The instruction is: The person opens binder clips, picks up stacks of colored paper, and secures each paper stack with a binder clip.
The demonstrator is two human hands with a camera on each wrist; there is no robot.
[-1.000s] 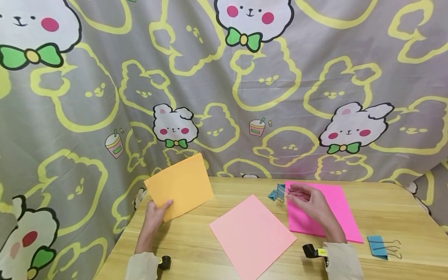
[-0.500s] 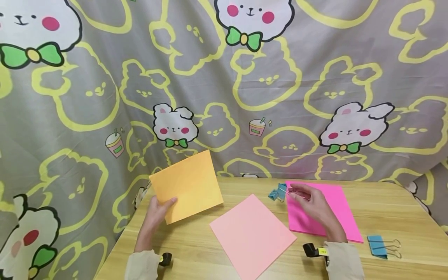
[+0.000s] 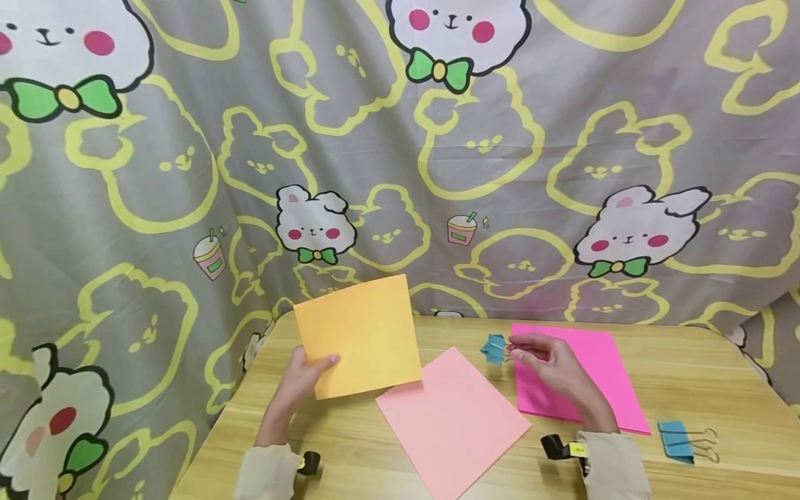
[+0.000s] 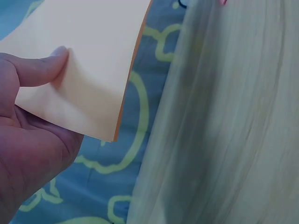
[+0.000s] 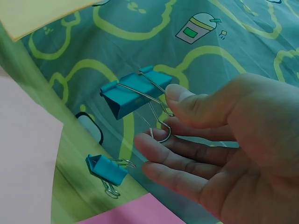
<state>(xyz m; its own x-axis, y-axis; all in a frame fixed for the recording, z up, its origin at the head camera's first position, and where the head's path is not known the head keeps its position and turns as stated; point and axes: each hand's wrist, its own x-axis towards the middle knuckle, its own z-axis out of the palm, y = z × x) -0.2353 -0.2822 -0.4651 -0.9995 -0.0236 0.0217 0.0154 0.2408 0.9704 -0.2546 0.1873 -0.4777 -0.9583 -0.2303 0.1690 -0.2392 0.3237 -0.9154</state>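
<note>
In the head view my left hand [image 3: 306, 378] pinches a stack of yellow-orange paper [image 3: 369, 340], thumb on the front face. Raised and tilted, the stack overlaps the pale pink paper's far corner in view. In the left wrist view the stack's orange edge shows layered sheets. My right hand [image 3: 553, 364] is over the hot pink paper [image 3: 600, 375]. It holds a teal binder clip [image 5: 135, 93] by its wire handles, thumb at one and fingers at the other. A second teal binder clip [image 5: 107, 170] lies on the table below it.
Pale pink square paper [image 3: 453, 423] lies at an angle in the middle of the wooden table [image 3: 337, 458]. Another teal binder clip [image 3: 678, 441] rests at the right, beside the hot pink paper. A patterned grey curtain [image 3: 387, 160] hangs behind and along the left.
My left hand has carried the yellow-orange paper to the right, turning its face more toward the head camera. My right hand stays nearly in place, and the binder clip it holds has tilted slightly.
</note>
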